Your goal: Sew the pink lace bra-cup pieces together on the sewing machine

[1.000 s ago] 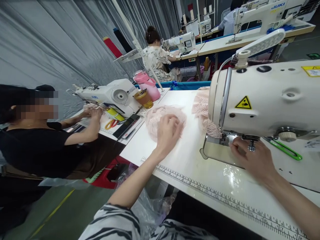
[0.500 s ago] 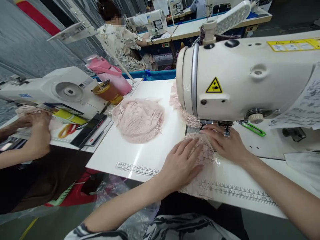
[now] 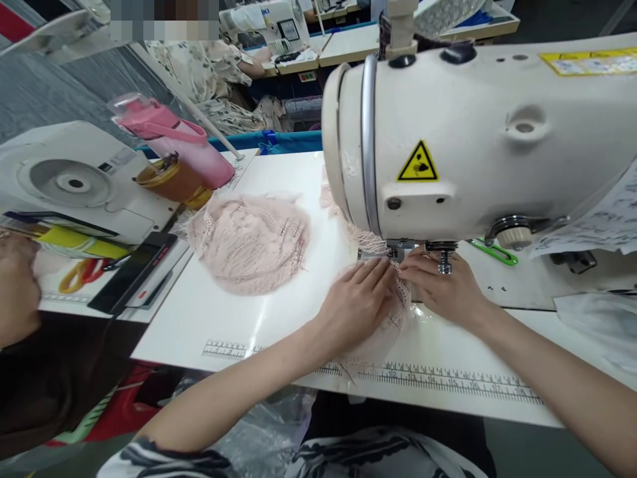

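Observation:
A white sewing machine [image 3: 478, 139] stands on the white table [image 3: 279, 318] in front of me. My left hand [image 3: 355, 307] lies on a piece of pink lace [image 3: 381, 335] just before the presser foot [image 3: 398, 252], fingers curled and pinching its edge. My right hand [image 3: 442, 289] meets it from the right under the needle, fingers pressed together on the same lace. A pile of pink lace pieces [image 3: 249, 240] lies to the left, apart from both hands.
A pink bottle [image 3: 174, 143] and a brown cup [image 3: 166, 179] stand at the table's far left. A neighbouring sewing machine [image 3: 74, 182], yellow-handled scissors [image 3: 74, 275] and another person's hand [image 3: 17, 285] are further left. Green snips [image 3: 492, 252] lie behind the needle. Papers [image 3: 592, 226] hang at right.
My left hand left the lace pile and brought one lace piece to the presser foot. Both hands now pinch it under the needle. The view has moved closer and to the right.

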The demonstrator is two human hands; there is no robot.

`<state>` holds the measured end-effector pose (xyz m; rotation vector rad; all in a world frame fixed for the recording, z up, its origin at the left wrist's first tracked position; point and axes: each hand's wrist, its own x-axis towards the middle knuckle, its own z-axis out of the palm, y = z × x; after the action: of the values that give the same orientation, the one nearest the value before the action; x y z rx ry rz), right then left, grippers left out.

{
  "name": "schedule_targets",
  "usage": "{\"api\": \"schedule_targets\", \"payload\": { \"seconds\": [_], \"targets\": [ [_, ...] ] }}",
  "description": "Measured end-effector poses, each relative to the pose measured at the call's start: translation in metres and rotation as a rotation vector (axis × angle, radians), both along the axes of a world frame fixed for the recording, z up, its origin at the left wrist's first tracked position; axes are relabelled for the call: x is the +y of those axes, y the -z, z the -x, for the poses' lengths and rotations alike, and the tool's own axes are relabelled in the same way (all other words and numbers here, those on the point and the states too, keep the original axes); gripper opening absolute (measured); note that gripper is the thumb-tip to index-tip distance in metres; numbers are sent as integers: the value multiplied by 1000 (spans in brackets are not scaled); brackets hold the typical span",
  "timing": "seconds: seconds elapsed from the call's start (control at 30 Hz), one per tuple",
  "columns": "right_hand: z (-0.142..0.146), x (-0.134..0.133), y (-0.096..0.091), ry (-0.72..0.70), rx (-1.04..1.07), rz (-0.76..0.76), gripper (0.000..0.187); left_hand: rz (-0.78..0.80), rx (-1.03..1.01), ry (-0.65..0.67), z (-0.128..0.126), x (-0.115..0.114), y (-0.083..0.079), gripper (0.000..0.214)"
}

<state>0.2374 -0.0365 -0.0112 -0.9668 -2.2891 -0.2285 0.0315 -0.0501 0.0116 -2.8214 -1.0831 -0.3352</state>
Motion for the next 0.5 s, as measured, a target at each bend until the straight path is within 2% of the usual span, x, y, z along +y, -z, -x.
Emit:
{"api": "schedule_targets", "payload": {
  "seconds": [0.27, 0.37, 0.5],
  "targets": [
    [0, 0, 6, 83, -70, 13, 34, 59, -47, 61, 7, 32, 3, 37],
    [0, 1, 9, 93, -15, 135, 33, 66, -60, 64, 9, 36, 5, 36],
    [1, -2, 8, 200, 60, 292, 31, 63, -44, 89, 12, 38, 6, 35]
  ]
}}
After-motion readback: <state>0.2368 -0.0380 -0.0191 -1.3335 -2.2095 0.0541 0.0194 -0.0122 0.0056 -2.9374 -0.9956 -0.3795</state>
